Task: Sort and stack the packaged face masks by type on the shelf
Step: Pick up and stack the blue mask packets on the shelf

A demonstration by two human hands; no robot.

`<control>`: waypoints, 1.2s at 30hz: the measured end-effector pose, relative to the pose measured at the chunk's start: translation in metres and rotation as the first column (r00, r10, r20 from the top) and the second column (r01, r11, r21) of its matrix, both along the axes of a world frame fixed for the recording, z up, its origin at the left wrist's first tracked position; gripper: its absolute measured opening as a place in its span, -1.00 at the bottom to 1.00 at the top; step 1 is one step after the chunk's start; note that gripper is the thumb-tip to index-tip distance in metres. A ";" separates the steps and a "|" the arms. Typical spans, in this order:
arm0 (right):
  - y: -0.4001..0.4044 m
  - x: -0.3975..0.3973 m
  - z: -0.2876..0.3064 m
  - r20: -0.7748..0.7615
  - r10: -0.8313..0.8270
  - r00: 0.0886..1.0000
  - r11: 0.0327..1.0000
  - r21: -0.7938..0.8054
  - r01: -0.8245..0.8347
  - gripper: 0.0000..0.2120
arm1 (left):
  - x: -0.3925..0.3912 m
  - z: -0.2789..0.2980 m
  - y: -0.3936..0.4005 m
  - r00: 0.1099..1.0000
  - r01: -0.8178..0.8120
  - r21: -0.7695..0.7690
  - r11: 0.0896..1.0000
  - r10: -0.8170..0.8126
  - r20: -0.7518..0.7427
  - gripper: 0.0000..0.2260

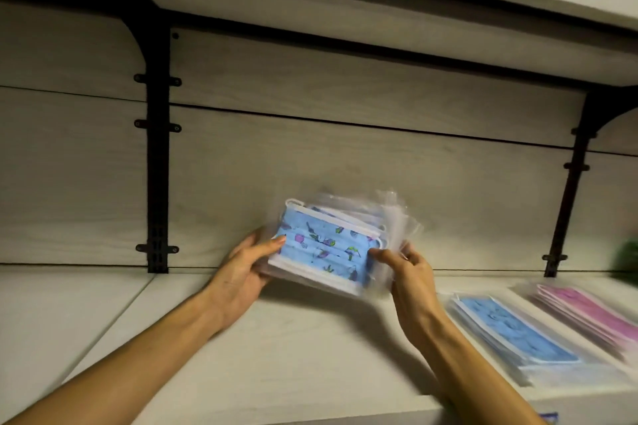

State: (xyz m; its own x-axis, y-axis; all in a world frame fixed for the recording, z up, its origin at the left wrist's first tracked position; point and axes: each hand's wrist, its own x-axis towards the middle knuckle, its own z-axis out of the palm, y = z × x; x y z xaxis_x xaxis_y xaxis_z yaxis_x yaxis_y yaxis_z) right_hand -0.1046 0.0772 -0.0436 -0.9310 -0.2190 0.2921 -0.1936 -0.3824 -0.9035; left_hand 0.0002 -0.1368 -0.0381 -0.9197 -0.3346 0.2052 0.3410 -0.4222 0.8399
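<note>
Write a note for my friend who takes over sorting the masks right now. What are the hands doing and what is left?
Left hand and right hand both grip a bundle of wrapped masks, held above the shelf. The top one is blue with little pictures.
On the shelf to the right lie a blue pile and, farther right, a pink pile, side by side.
Done: two piles started, by colour.
Left: sort the held bundle. The top mask probably goes on the blue pile; the ones beneath are too blurred to tell.
</note>
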 end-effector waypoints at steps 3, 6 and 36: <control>0.001 0.002 0.000 -0.041 -0.028 0.999 0.999 0.032 0.030 -0.82 | 0.004 0.001 -0.001 0.979 -0.172 -0.192 0.966 0.189 0.072 -0.75; 0.000 0.007 -0.003 -0.093 -0.021 0.995 0.992 0.123 0.033 -0.78 | 0.006 -0.004 0.001 0.941 -0.263 -0.395 0.880 0.324 0.095 -0.86; 0.012 0.018 -0.014 -0.149 0.001 0.989 0.967 0.251 0.037 -0.70 | 0.009 -0.012 0.043 0.911 -0.332 -0.527 0.782 0.410 0.034 -0.67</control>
